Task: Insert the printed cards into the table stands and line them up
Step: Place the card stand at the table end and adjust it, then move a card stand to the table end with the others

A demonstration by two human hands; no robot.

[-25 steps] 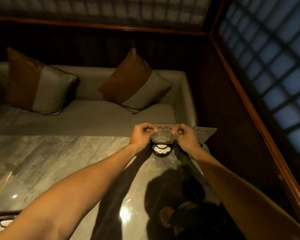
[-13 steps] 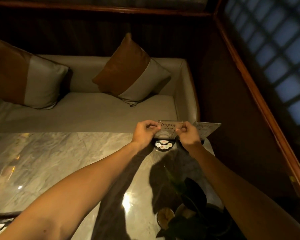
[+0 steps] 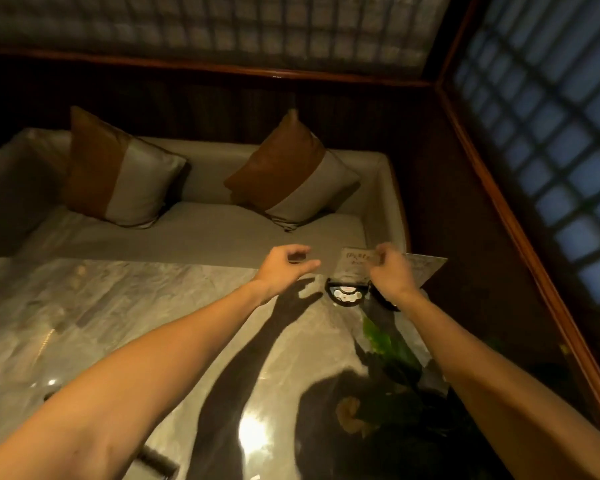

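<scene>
A printed card [image 3: 355, 263] stands upright in a table stand with a black half-round base [image 3: 346, 294] near the far right corner of the marble table [image 3: 118, 306]. My right hand [image 3: 390, 270] pinches the card's right edge near the top. My left hand [image 3: 284, 266] hovers to the left of the card, apart from it, fingers loosely curled and holding nothing. A second stand with its card [image 3: 425, 266] sits just behind my right hand, mostly hidden by it.
A potted plant [image 3: 388, 386] stands on the table near my right forearm. Beyond the table's far edge is a beige sofa [image 3: 194, 233] with two brown-and-beige cushions [image 3: 291, 174]. Dark wood walls and a lattice window [image 3: 551, 133] close the right side.
My left hand has let go of the card and drawn back to the left. My right hand stays on the card's right edge. The view tilted up slightly.
</scene>
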